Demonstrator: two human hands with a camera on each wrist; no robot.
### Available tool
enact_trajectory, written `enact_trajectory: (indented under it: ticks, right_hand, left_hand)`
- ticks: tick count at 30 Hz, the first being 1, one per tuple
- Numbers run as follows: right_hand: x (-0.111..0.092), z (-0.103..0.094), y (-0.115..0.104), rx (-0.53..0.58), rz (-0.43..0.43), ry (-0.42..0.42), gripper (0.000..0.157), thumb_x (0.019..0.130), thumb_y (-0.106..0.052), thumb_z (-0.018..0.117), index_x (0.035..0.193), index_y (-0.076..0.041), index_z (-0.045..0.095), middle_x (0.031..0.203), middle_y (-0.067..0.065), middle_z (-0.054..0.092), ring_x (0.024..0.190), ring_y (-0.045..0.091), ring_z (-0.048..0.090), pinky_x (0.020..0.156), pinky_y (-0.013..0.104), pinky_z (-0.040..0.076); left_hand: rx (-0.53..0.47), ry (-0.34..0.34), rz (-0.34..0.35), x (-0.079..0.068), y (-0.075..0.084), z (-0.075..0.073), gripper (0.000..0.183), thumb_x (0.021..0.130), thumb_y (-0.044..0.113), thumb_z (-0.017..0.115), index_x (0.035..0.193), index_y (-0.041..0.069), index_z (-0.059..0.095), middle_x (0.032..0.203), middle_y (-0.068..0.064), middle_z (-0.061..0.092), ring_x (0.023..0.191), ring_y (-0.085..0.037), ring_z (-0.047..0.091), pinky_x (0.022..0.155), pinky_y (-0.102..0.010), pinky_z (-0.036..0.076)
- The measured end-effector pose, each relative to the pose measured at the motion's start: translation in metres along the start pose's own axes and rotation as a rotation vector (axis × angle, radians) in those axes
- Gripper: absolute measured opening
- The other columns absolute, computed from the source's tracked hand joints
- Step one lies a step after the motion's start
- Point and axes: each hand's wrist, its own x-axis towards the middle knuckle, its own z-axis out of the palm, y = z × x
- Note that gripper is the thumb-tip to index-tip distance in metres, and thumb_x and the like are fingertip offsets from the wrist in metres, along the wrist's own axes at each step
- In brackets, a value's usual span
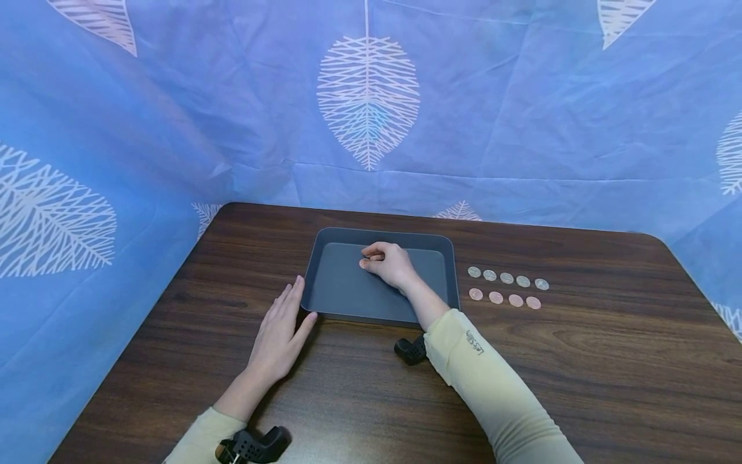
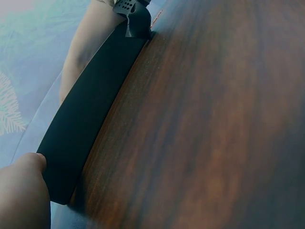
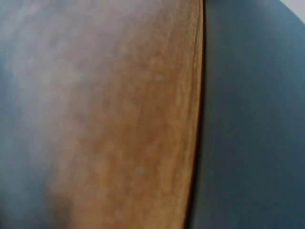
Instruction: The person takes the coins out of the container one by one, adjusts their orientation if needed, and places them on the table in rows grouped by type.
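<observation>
A dark grey rectangular tray [image 1: 336,290] lies on the wooden table. Over its inside, my right hand [image 1: 391,263] pinches a copper-coloured coin [image 1: 364,263] between thumb and fingers. My left hand [image 1: 278,332] lies with straight fingers against the tray's near left corner; in the left wrist view its thumb [image 2: 35,164] touches the end of the tray's outer wall [image 2: 90,105]. The right wrist view holds only the tray's side [image 3: 252,124] and blurred table, with the coin out of sight.
Right of the tray, several silver-coloured coins [image 1: 507,278] form a row. Nearer to me runs a second row of several copper-coloured coins [image 1: 516,301]. A blue cloth with white leaf prints [image 1: 368,96] hangs behind and left of the table [image 1: 608,335]. Black cameras sit at both wrists.
</observation>
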Motion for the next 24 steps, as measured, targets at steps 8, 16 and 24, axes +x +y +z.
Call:
enact_trajectory:
  ticks: [8, 16, 24]
  right_hand:
    - [-0.0003, 0.0013, 0.0014, -0.067, -0.063, 0.0, 0.024, 0.085, -0.019, 0.064, 0.107, -0.009, 0.064, 0.094, 0.003, 0.065, 0.084, 0.016, 0.058, 0.073, 0.032, 0.047]
    - [-0.0009, 0.0015, -0.0003, -0.12, -0.069, -0.034, 0.024, 0.086, -0.02, 0.063, 0.107, -0.007, 0.065, 0.092, 0.004, 0.061, 0.081, 0.016, 0.055, 0.071, 0.03, 0.046]
    - [-0.0015, 0.0003, -0.0011, -0.164, -0.068, -0.037, 0.017, 0.086, -0.019, 0.063, 0.1, -0.009, 0.064, 0.092, 0.006, 0.055, 0.08, 0.018, 0.05, 0.07, 0.031, 0.042]
  left_hand:
    - [-0.002, 0.002, 0.0, 0.0, -0.0002, 0.0008, 0.064, 0.096, 0.044, 0.036, 0.147, 0.021, 0.006, 0.152, 0.001, 0.014, 0.137, -0.023, 0.016, 0.109, -0.046, 0.016]
    - [0.0, 0.009, 0.0, -0.0008, -0.0002, 0.0006, 0.064, 0.095, 0.047, 0.034, 0.147, 0.017, 0.011, 0.151, 0.0, 0.015, 0.137, -0.024, 0.018, 0.108, -0.048, 0.017]
    - [0.001, 0.013, 0.002, -0.0003, -0.0009, 0.0013, 0.064, 0.095, 0.046, 0.035, 0.147, 0.019, 0.009, 0.151, 0.0, 0.016, 0.137, -0.025, 0.018, 0.107, -0.049, 0.018]
